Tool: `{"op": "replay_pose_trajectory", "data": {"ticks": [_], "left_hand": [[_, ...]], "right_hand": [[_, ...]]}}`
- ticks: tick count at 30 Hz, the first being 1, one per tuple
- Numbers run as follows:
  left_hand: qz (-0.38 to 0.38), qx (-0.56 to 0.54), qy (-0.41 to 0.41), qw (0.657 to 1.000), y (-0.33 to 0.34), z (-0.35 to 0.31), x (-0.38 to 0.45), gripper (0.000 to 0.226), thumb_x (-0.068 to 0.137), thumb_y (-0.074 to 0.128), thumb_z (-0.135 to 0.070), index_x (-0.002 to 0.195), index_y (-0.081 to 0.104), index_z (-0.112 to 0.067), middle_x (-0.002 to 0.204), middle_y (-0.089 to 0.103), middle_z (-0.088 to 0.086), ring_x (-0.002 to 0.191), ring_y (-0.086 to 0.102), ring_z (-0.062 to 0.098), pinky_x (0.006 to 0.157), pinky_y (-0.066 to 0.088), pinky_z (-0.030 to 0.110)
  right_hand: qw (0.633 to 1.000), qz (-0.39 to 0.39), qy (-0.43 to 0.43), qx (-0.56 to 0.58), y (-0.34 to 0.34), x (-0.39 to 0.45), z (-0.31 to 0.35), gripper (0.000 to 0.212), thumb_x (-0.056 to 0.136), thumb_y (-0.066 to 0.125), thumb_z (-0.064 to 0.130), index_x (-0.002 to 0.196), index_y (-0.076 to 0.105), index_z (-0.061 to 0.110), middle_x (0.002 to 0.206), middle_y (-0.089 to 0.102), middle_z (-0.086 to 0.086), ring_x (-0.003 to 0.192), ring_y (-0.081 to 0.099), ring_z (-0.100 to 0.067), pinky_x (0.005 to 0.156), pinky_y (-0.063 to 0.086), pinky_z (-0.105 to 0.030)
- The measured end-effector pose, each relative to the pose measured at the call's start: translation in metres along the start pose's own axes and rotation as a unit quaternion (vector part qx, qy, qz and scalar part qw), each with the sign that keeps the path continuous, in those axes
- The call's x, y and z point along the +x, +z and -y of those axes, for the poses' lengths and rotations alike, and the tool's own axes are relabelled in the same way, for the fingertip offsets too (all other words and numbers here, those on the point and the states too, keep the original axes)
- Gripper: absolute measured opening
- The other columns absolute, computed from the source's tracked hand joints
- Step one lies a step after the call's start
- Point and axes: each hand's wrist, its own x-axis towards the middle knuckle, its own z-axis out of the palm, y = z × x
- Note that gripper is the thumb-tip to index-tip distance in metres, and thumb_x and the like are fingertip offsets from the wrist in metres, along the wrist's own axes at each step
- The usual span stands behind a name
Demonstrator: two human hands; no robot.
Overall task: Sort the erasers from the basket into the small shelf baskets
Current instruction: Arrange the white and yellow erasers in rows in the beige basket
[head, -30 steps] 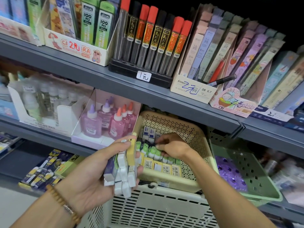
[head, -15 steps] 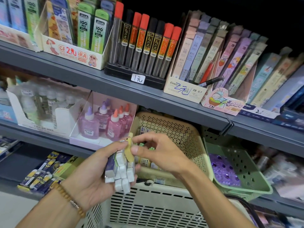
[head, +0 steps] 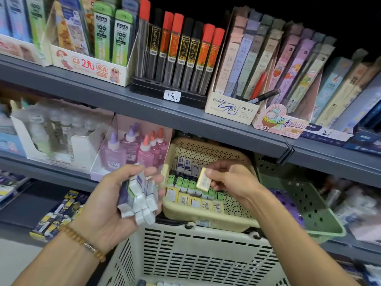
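My left hand [head: 111,201] grips a bunch of white and purple-sleeved erasers [head: 139,196] just left of the cream shelf basket [head: 206,218]. A single yellow eraser [head: 203,179] is pinched in my right hand [head: 231,178], which hovers over that basket. Rows of blue, green and yellow erasers [head: 189,186] lie inside the cream basket. Below both hands stands the large white shopping basket [head: 195,256], its inside mostly out of view.
A green shelf basket [head: 309,215] with purple items sits right of the cream one. Glue bottles [head: 134,151] in a pink box stand to its left. The grey shelf [head: 185,118] above carries pencil-lead tubes and boxes. More packets lie on the lower left shelf.
My right hand took the yellow eraser out of the bunch in my left hand and moved right with it over the cream basket.
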Motion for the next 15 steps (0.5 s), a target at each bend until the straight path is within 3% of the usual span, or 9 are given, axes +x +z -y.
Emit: {"op": "replay_pose_trajectory", "data": {"ticks": [4, 6, 9, 12, 15], "left_hand": [[-0.018, -0.035, 0.018, 0.999, -0.002, -0.005, -0.002, 0.038, 0.07, 0.064, -0.026, 0.099, 0.069, -0.003, 0.099, 0.072, 0.015, 0.087, 0.063, 0.031, 0.056, 0.057, 0.032], [-0.017, -0.047, 0.015, 0.999, -0.002, -0.004, -0.002, 0.044, 0.073, 0.063, -0.027, 0.109, 0.067, -0.003, 0.101, 0.072, 0.014, 0.09, 0.063, 0.031, 0.056, 0.058, 0.033], [-0.015, -0.052, 0.009, 0.999, -0.002, -0.001, -0.002, 0.055, 0.07, 0.064, -0.027, 0.119, 0.064, -0.002, 0.105, 0.072, 0.014, 0.082, 0.067, 0.032, 0.066, 0.059, 0.037], [-0.013, -0.061, 0.015, 0.998, -0.001, 0.001, 0.001, 0.056, 0.072, 0.064, -0.027, 0.122, 0.062, -0.003, 0.115, 0.069, 0.016, 0.081, 0.069, 0.031, 0.08, 0.055, 0.041], [0.002, -0.07, 0.018, 0.997, 0.001, 0.003, 0.004, 0.051, 0.074, 0.063, -0.027, 0.12, 0.061, -0.006, 0.119, 0.066, 0.017, 0.091, 0.069, 0.031, 0.081, 0.056, 0.042]], "right_hand": [[0.993, 0.096, 0.016, -0.063, 0.036, 0.002, -0.001, 0.012, 0.09, 0.064, -0.001, 0.082, 0.07, 0.006, 0.063, 0.068, -0.004, 0.053, 0.062, -0.01, 0.055, 0.053, -0.02], [0.985, 0.103, 0.006, -0.138, 0.056, 0.003, 0.0, 0.016, 0.092, 0.063, 0.003, 0.08, 0.068, 0.013, 0.065, 0.067, -0.005, 0.053, 0.062, -0.009, 0.059, 0.055, -0.022], [0.966, 0.082, -0.04, -0.242, 0.066, 0.0, 0.002, 0.005, 0.092, 0.067, 0.017, 0.089, 0.07, 0.02, 0.075, 0.069, 0.002, 0.066, 0.064, -0.008, 0.071, 0.056, -0.027], [0.969, 0.045, -0.164, -0.181, 0.064, -0.016, 0.014, 0.01, 0.091, 0.068, 0.026, 0.096, 0.075, 0.021, 0.086, 0.07, 0.013, 0.079, 0.062, 0.001, 0.078, 0.05, -0.022], [0.961, 0.118, -0.218, -0.121, 0.065, -0.039, 0.027, 0.026, 0.078, 0.077, 0.039, 0.102, 0.073, 0.029, 0.1, 0.065, 0.002, 0.076, 0.059, -0.01, 0.075, 0.053, -0.024]]}}
